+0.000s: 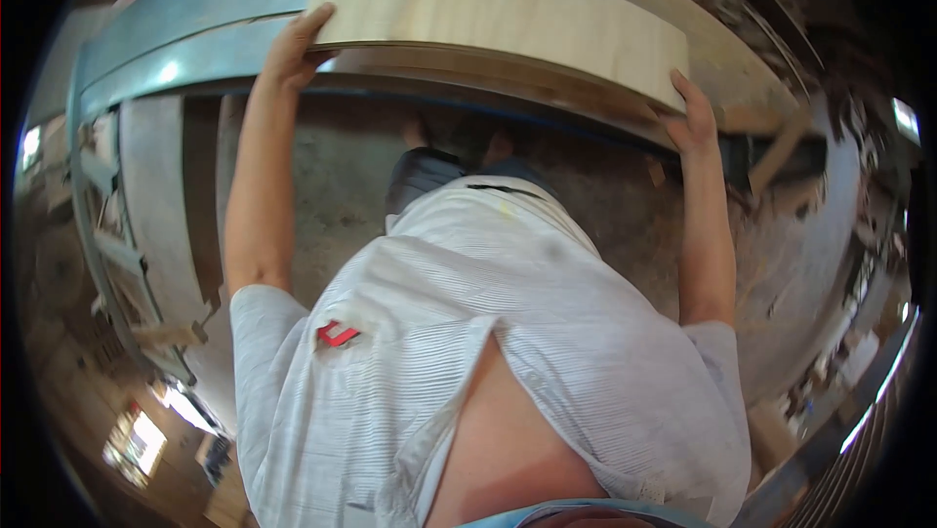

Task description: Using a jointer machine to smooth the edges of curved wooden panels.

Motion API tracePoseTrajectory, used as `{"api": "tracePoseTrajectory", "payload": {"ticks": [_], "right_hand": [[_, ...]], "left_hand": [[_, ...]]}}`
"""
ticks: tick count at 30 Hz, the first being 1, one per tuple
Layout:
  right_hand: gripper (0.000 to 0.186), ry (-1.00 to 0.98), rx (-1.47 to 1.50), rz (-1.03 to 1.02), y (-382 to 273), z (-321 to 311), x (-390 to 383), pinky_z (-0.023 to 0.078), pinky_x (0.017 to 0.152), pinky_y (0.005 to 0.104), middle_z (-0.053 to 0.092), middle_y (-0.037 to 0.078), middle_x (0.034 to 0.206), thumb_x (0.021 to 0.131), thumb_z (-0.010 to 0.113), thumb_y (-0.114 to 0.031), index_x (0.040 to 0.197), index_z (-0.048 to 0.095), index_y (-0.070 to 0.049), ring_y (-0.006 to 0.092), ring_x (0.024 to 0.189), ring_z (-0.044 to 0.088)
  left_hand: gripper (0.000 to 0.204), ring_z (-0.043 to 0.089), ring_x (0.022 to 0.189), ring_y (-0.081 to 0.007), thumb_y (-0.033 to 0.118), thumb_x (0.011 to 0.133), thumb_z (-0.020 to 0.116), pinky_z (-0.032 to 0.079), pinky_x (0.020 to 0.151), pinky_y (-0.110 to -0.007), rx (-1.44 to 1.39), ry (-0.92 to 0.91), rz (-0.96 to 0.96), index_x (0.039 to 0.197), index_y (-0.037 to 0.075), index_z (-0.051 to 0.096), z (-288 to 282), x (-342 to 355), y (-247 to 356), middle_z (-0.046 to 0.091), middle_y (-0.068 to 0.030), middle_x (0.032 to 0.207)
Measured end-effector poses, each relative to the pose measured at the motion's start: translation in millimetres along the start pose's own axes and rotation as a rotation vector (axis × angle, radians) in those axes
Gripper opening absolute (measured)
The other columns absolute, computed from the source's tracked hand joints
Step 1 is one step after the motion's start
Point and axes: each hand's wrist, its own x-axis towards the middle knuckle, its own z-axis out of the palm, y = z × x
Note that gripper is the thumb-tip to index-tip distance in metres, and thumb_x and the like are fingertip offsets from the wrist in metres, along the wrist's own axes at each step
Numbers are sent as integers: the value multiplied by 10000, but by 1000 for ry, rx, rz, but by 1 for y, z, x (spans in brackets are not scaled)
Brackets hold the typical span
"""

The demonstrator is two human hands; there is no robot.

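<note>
My left hand [300,52] is closed on the left end of a pale plywood board [498,16], with the thumb near its front corner. My right hand [689,114] grips the board's right end. The board is held lengthwise across the far side of the view, over a long metal work surface [195,58] and a brown wooden surface [742,69] at the right. The undersides of both hands' fingers are partly hidden by the board.
A metal ladder-like frame [102,245] stands at the left, beside a large grey panel [146,196]. Below the work surface, my feet show on the grey concrete floor [342,177]. Dark clutter and scrap pieces line the right side.
</note>
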Motion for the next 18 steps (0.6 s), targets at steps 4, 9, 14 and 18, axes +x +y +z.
{"api": "tracePoseTrajectory", "payload": {"ticks": [4, 9, 14, 18], "right_hand": [[487, -109, -1, -20, 28, 61, -1, 414, 1075, 445, 549, 123, 1368, 998, 569, -189, 1416, 430, 18, 268, 1270, 518], [582, -176, -37, -32, 87, 180, 6, 448, 1060, 442, 495, 83, 1412, 999, 569, -141, 1518, 306, -131, 256, 1284, 497], [607, -263, -74, -30, 166, 306, 22, 399, 1094, 405, 488, 98, 1423, 984, 575, -57, 1514, 282, -94, 252, 1281, 489], [640, -315, -224, -123, 227, 381, 45, 381, 1108, 382, 497, 94, 1415, 948, 610, -49, 1512, 309, -57, 238, 1284, 489]], "left_hand": [[341, 666, 960, -210, 285, 920, 723, 588, 750, -352, -397, 97, -14, 1161, 60, 638, -48, -12, -10, 694, -60, 1049], [355, 608, 1178, -290, 231, 1019, 571, 516, 997, -490, -866, 380, 261, 1325, 52, 549, -103, -20, -1, 635, -111, 1276], [396, 566, 1240, -316, 196, 1048, 499, 477, 1065, -490, -953, 494, 316, 1387, -5, 453, -181, -4, -4, 561, -159, 1364], [435, 526, 1286, -315, 243, 1068, 454, 448, 1084, -505, -925, 456, 296, 1441, 23, 415, -239, 4, -16, 515, -147, 1424]]}}
